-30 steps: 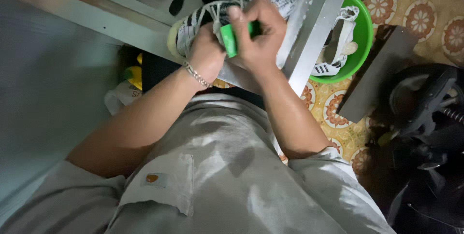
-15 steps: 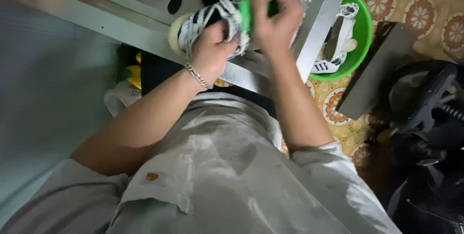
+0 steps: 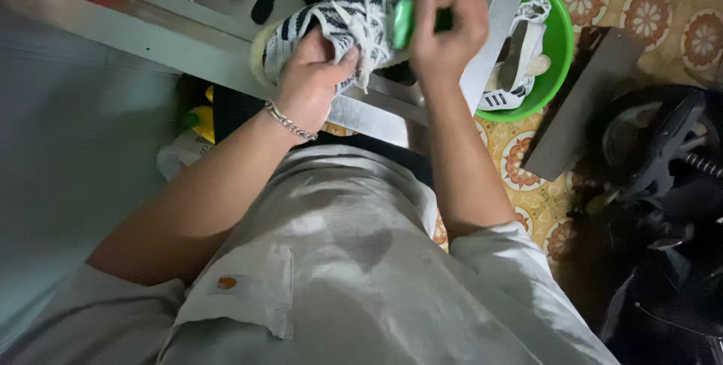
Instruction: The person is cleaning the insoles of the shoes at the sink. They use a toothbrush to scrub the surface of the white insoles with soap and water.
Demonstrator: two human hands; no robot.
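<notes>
Over the metal bench [image 3: 151, 15], the striped sneaker [image 3: 339, 22] lies crosswise — left hand [image 3: 312, 82] gripping it.

Two sneakers [image 3: 354, 18] [image 3: 520, 71], one brush [image 3: 403, 22], one basin [image 3: 561, 41].

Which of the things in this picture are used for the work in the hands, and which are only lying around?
In use:
- striped shoe, held by the left hand
- green brush, held by the right hand against the shoe

Lying about:
- green basin with a white shoe in it
- yellow bottle under the metal bench
- grey board on the floor
</notes>
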